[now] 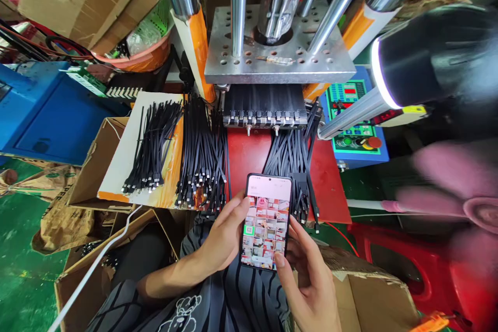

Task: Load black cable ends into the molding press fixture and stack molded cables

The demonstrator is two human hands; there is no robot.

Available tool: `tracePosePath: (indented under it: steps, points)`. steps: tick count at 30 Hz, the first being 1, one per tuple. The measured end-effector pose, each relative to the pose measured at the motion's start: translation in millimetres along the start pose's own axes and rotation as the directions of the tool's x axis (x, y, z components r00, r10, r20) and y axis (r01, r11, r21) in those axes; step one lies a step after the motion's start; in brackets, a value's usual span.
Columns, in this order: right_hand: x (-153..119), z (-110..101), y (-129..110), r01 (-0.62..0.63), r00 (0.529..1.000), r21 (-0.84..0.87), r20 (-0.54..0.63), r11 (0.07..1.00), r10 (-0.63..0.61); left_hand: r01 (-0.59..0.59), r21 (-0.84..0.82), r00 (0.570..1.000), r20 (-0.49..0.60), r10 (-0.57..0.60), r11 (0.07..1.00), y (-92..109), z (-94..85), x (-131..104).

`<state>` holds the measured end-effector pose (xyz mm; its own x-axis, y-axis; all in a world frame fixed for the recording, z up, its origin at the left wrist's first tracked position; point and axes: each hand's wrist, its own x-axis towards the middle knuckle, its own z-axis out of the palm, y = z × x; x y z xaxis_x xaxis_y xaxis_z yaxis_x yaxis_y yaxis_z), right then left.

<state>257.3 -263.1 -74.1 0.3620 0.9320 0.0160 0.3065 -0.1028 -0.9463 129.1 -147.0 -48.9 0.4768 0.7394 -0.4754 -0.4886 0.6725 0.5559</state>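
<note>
A smartphone point(266, 223) stands upright in front of my body, its lit screen showing a grid of small pictures. My left hand point(225, 233) grips its left edge, thumb near the upper left corner. Around the lower right edge curl the fingers of my right hand point(311, 275), with the thumb on the screen's lower right. Bundles of black cables point(151, 145) with metal plugs lie on a white board at the left. More black cables point(202, 155) are beside them, and another bunch point(290, 155) lies behind the phone on the red work surface point(330, 187).
A press with a thick steel plate point(280, 70) stands behind the phone, a row of plugs in its black fixture point(264, 109). Right are a control panel point(352, 119), a blurred pink fan point(459, 197) and a red stool point(428, 270). Cardboard boxes point(369, 301) sit below.
</note>
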Motion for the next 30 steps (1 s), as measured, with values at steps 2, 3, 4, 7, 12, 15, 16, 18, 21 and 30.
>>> tracePosePath:
  steps: [2,3,4,7,12,15,16,18,21,30]
  points:
    - [0.9,0.4,-0.5,-0.014,1.000,0.018,-0.008,1.000,0.014,0.000,-0.009,1.000,-0.030,-0.001,1.000,-1.7,-0.9,0.5]
    - [1.1,0.6,-0.3,-0.023,1.000,0.026,-0.015,0.999,0.024,0.001,-0.016,0.999,-0.052,-0.002,1.000,-2.6,-1.4,0.7]
    - [0.8,0.8,0.5,-0.031,0.999,0.035,-0.025,0.999,0.032,0.003,-0.024,0.997,-0.077,-0.005,1.000,-3.3,-1.8,0.8]
    - [-3.1,1.3,5.7,-0.030,0.998,0.065,-0.054,0.997,0.034,0.017,-0.038,0.991,-0.132,-0.022,0.999,-5.0,-3.1,0.3]
    - [-11.5,2.4,14.4,0.004,0.991,0.113,-0.131,0.994,0.011,0.049,-0.029,0.992,-0.113,-0.052,0.998,-9.8,-1.9,-1.5]
    - [-10.9,-4.2,21.6,-0.121,0.978,0.181,-0.144,0.976,0.148,0.096,0.007,0.995,0.011,-0.096,0.995,-15.7,1.2,0.3]
    - [-11.6,-9.6,27.0,-0.179,0.966,0.207,-0.151,0.962,0.212,0.113,0.056,0.990,0.080,-0.117,0.992,-17.8,1.8,1.2]
    - [-18.5,-25.6,44.5,-0.277,0.932,0.247,-0.168,0.929,0.323,0.109,0.235,0.964,0.213,-0.161,0.966,-21.0,1.8,2.9]
    - [-48.9,-56.1,85.8,-0.349,0.849,0.304,-0.297,0.887,0.436,0.025,0.516,0.916,0.331,-0.226,0.856,-22.4,-2.3,3.5]
    - [-144.8,-60.1,214.0,-0.407,0.267,0.340,-0.843,0.847,0.467,-0.040,0.662,0.836,0.432,-0.338,0.748,-11.8,-19.7,6.0]
